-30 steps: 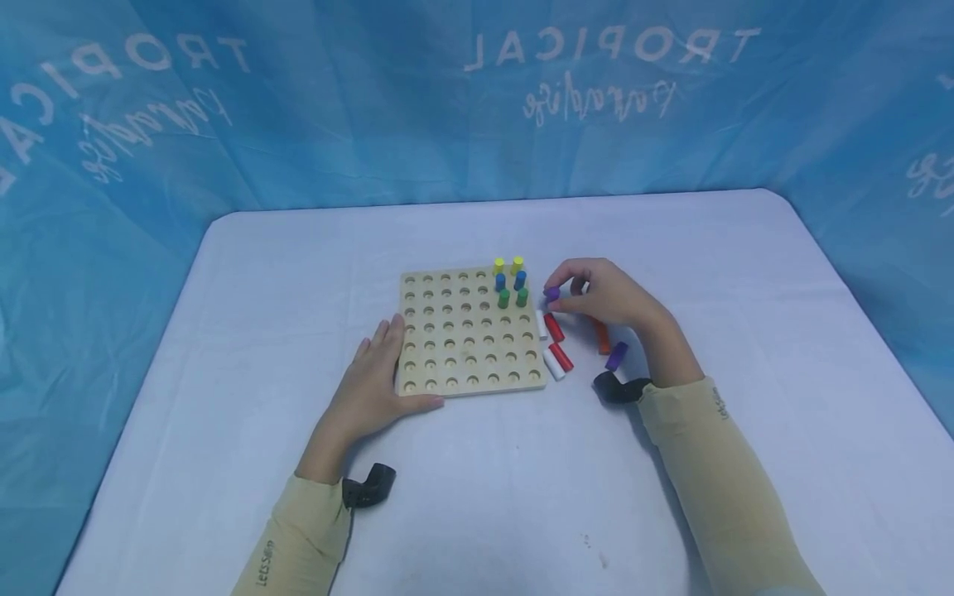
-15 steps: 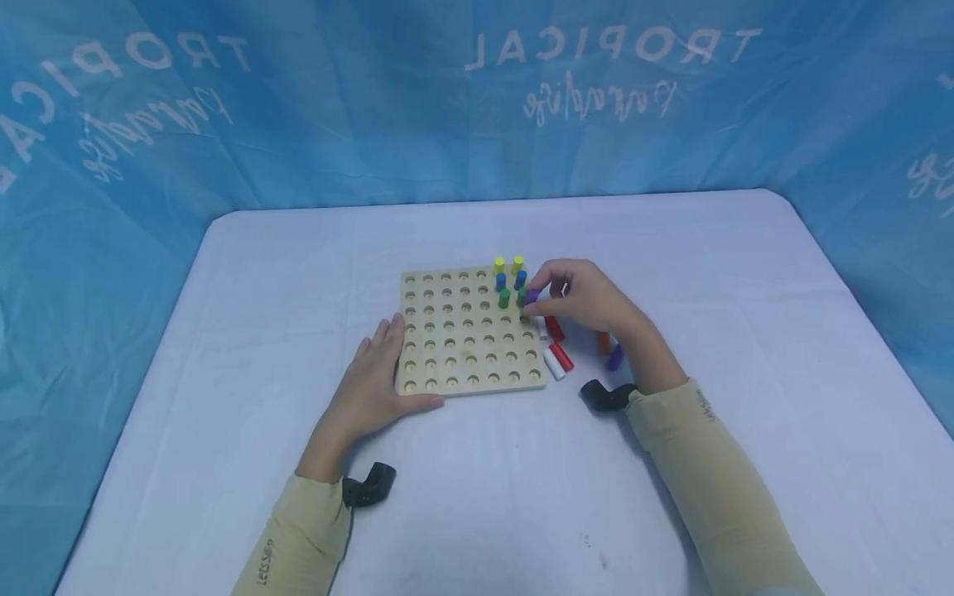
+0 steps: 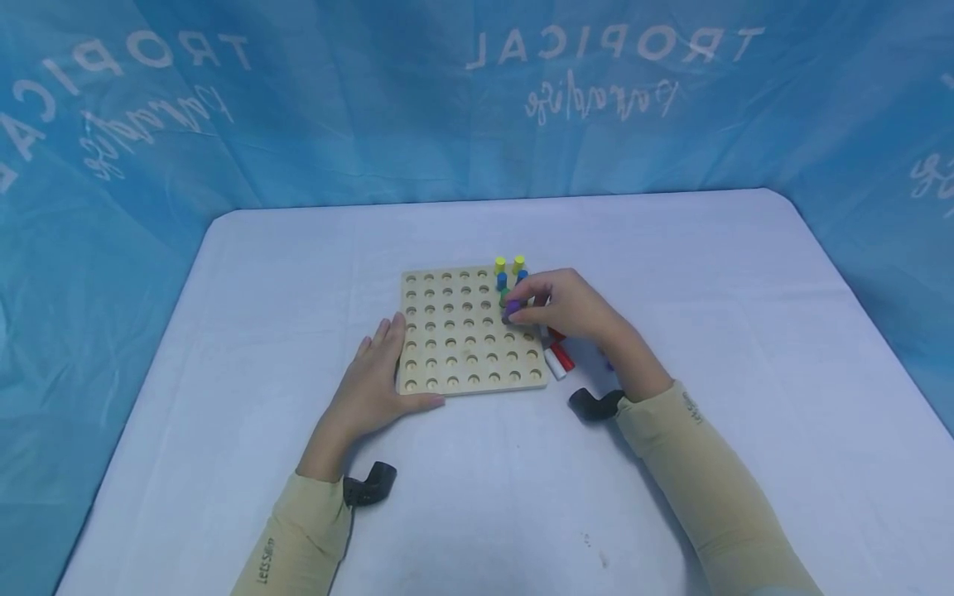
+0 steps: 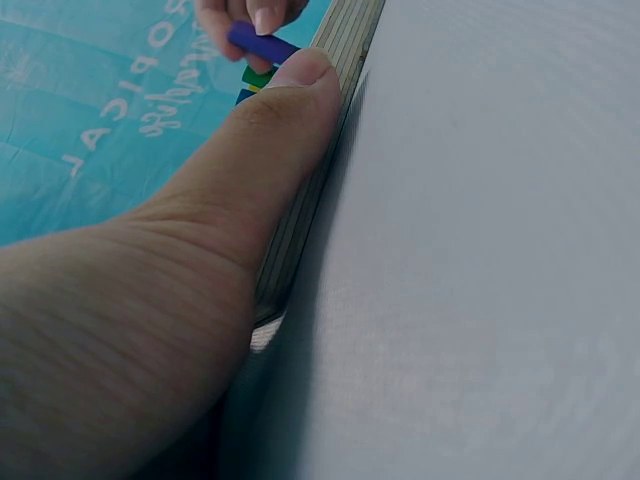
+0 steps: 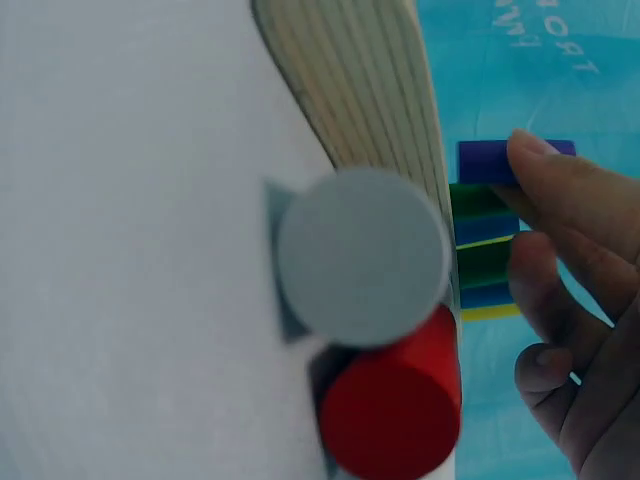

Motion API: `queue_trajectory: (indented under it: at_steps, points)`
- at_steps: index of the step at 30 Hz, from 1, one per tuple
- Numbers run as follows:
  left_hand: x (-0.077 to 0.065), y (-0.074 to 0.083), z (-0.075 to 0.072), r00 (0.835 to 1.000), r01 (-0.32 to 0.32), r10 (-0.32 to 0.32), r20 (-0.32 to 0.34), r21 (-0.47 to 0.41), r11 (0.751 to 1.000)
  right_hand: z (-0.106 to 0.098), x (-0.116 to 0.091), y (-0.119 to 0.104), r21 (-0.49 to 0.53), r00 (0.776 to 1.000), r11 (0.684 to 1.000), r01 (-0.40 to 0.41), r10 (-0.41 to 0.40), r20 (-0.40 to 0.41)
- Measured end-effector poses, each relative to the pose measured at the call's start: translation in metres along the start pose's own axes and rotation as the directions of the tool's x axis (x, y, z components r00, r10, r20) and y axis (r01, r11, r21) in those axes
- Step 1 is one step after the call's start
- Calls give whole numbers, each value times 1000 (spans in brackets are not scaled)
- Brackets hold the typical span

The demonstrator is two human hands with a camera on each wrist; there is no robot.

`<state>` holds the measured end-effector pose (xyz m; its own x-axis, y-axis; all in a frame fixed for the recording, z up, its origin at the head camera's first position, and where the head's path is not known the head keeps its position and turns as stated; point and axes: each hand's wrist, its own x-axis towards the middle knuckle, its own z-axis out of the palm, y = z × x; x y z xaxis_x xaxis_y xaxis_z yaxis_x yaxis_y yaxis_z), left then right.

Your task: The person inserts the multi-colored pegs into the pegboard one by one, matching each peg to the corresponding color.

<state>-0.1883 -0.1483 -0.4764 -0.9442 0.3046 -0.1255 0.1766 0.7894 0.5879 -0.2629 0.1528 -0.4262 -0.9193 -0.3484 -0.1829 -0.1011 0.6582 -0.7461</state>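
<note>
Pinching purple peg (image 5: 485, 162), right hand (image 3: 570, 306); left hand (image 3: 368, 377) touching pegboard (image 3: 461, 352)

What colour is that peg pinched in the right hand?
The peg is purple, clearest in the right wrist view.

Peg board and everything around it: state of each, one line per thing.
Peg board: flat on the table, most holes empty
Yellow pegs: two, upright in the board
Blue pegs: two, upright in the board
Green pegs: upright in the board, partly hidden
Purple peg: pinched, upright; can't tell if seated
Red pegs: lying beside the board
White pegs: lying beside the board
Left hand: resting against the board
Right hand: pinching the purple peg
</note>
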Motion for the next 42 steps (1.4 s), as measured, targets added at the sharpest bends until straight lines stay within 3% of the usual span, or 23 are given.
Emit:
queue_trajectory:
  at_steps: [24, 36, 42]
  points:
    - [-1, 1, 0, 1000, 3, -3, -1, 1, 1000, 4, 1, -3, -57, 996, 998, -4, 9, 88]
    - [0, 1, 1, 1000, 5, -5, 0, 5, 1000, -16, -12, 2, -97, 998, 994, 47, -50, -35]
    - [-1, 2, 0, 1000, 15, -15, 5, -5, 1000, -31, -25, 6, -86, 997, 995, -45, 39, -65]
